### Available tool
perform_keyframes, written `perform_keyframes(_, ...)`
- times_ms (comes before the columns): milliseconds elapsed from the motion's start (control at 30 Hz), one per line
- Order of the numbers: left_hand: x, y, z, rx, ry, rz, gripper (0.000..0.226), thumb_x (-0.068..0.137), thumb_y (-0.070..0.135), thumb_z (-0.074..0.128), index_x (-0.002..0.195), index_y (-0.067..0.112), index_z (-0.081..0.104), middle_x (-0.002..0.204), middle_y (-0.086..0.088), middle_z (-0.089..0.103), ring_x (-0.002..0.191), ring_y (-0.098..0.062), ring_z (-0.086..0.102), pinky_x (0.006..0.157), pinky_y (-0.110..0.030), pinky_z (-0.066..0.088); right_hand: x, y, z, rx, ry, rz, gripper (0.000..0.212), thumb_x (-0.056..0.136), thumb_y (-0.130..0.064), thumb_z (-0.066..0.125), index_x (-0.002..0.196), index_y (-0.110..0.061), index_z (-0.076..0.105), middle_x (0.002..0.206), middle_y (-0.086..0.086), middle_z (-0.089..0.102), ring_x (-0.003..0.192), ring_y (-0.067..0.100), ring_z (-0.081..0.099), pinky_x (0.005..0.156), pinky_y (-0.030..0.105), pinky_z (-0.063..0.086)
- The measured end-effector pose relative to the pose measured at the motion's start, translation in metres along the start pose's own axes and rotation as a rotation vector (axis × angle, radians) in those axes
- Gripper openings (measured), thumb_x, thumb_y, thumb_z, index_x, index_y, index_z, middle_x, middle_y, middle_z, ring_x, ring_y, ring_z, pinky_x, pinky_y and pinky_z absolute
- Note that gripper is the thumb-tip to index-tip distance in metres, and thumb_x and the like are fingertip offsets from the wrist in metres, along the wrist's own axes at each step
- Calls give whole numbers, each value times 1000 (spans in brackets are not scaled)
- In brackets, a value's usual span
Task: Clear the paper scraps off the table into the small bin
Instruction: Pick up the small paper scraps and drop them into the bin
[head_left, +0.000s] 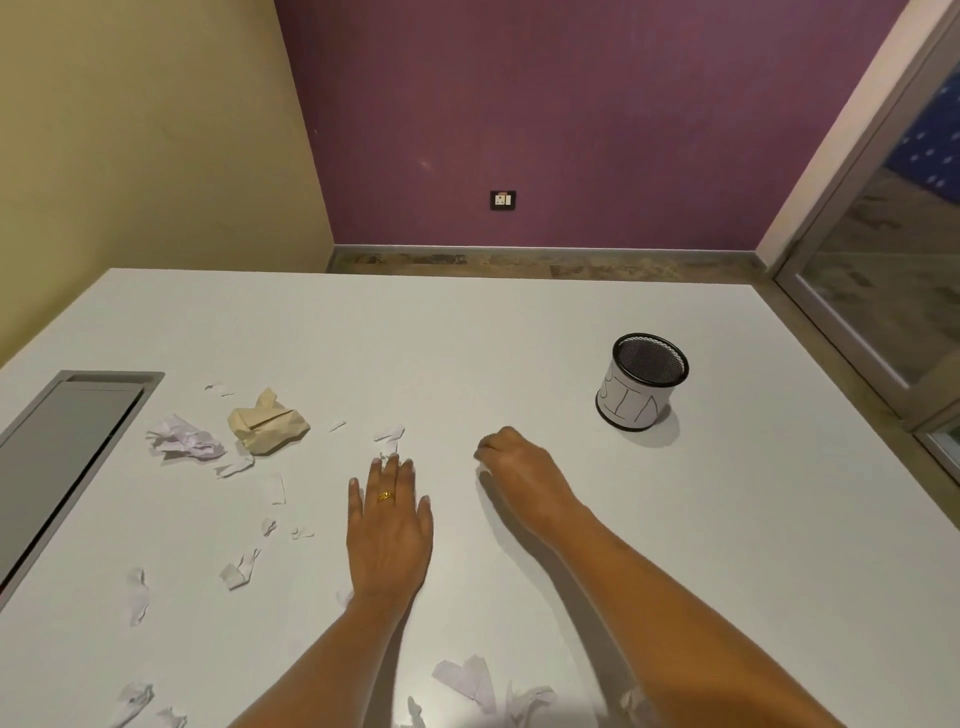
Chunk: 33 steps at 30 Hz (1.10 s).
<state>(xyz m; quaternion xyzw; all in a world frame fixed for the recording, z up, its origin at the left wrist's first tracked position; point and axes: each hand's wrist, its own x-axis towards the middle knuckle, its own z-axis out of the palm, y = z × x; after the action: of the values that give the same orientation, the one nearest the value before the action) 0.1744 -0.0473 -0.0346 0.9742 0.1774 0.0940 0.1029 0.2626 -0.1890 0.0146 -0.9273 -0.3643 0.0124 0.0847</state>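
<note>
- At the far left, a grey recessed panel (67, 441) is set into the white table (519, 322).
- Just right of the panel, thin torn scraps (137, 595) lie scattered over the left part of the table, running toward you.
- Farther back, a crumpled white sheet (182, 439) lies just beside a crumpled tan paper ball (267, 423). Whether they touch cannot be told.
- Your left hand (389, 530) lies palm down on the table, fingers straight and slightly spread, holding nothing. A gold ring (385, 496) sits on one finger.
- A small white scrap (389, 434) lies just beyond that hand's fingertips, nearly at the middle one.
- Near the bottom edge, between your forearms, more white pieces (467, 675) lie on the table.
- Your right hand (511, 462) is knuckles up, low over the table, with its fingers curled under. You cannot tell whether it holds a scrap.
- The small bin (641, 382), a black mesh cup wrapped in a white paper label, stands upright beyond and to the right of your right hand. It is apart from the hand and well apart from the scraps on the left.
</note>
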Motion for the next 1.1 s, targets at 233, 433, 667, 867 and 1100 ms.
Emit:
perform_keyframes(233,-1,0,1,12,-2,-40,47,93,30,43,134,8,46,143,-12,45,137,-28,36,111,-51,27,15,75,-65,165,363,362,30,88,2,47,113,0,63,119,15,62,115,24,52,95,30,40)
perform_keyframes(433,-3,1,-3,-19,28,-141,61,84,38,34,133,5,43,143,-15,44,137,-31,35,108,-57,27,8,110,-87,69,390,598,25,80,16,41,88,8,64,96,20,63,96,33,54,77,39,47)
perform_keyframes(667,-1,-1,1,-42,-23,-263,69,81,46,29,138,7,35,149,-12,34,141,-29,25,109,-58,19,9,123,-76,-70,384,667,22,90,0,43,89,0,65,92,16,67,87,33,58,68,35,42)
perform_keyframes(867,2,-2,5,-66,-48,-362,66,88,43,45,140,6,29,151,-12,30,142,-28,22,110,-61,14,17,106,-68,-166,496,550,28,92,-9,41,90,-6,69,94,9,72,96,30,57,84,39,38)
perform_keyframes(1100,4,-1,7,-30,-57,-367,71,89,47,38,145,7,21,154,-9,26,143,-26,19,110,-60,12,48,33,-39,0,361,282,26,93,-14,43,96,-11,69,102,3,71,104,25,55,90,36,35)
